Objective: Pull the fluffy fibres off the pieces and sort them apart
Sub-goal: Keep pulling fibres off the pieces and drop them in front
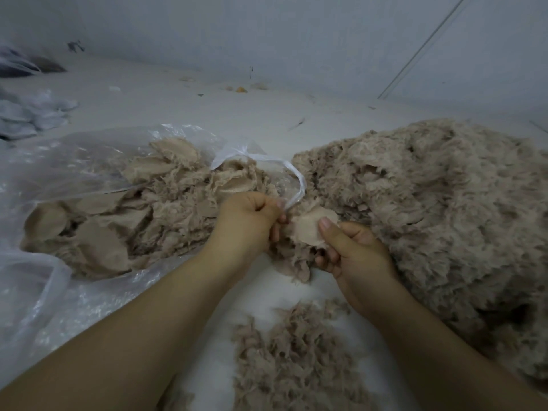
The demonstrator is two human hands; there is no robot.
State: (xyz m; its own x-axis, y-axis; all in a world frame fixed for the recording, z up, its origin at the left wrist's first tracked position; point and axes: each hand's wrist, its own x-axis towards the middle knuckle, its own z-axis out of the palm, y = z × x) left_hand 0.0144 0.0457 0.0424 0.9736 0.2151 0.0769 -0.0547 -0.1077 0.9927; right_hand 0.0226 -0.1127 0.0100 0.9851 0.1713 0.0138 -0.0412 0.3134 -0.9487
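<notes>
Right hand [353,250] pinches beige fabric piece [308,229], thumb on top, fingers curled beneath. Left hand [249,221] fisted on its fluffy fibres [292,259], hanging below both hands.

The big fibre heap [444,209] is cut off by the right edge. The plastic bag [59,179] is cropped at the left. Small scraps [240,89] by the wall cannot be identified.

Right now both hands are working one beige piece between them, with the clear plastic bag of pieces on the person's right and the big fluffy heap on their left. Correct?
Not quite: the sides are swapped. The head view shows the clear plastic bag of pieces on the person's left and the big fluffy heap on their right. The left hand and right hand do hold one beige piece between them.
</notes>
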